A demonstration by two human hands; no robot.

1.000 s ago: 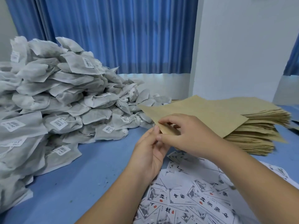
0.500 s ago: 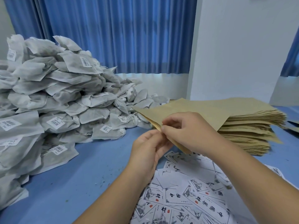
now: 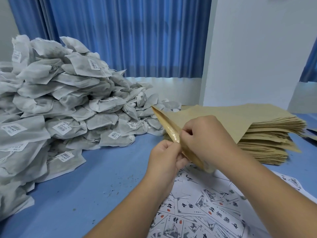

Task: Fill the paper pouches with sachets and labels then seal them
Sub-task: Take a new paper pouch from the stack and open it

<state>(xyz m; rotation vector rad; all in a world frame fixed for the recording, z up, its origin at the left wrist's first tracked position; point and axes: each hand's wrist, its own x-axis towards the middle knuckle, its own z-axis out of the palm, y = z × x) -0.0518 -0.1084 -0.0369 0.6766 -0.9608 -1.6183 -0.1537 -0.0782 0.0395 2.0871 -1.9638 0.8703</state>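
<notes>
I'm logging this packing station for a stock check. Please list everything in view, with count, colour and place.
white mesh sachets with barcode tags: one large pile, too many to count, grey-white, left side of the table
open tan paper pouch: one, tan with a glossy inside, held up at centre
stack of flat tan paper pouches: one stack, tan, right side
printed paper labels: many loose, white with black characters and red seals, near right
blue table top: one, blue, under everything
pleated blue curtains: two, blue, behind the pile and at the far right edge
white wall: one, white, back right
left hand: one, pinches the pouch mouth
right hand: one, pinches the pouch mouth
</notes>
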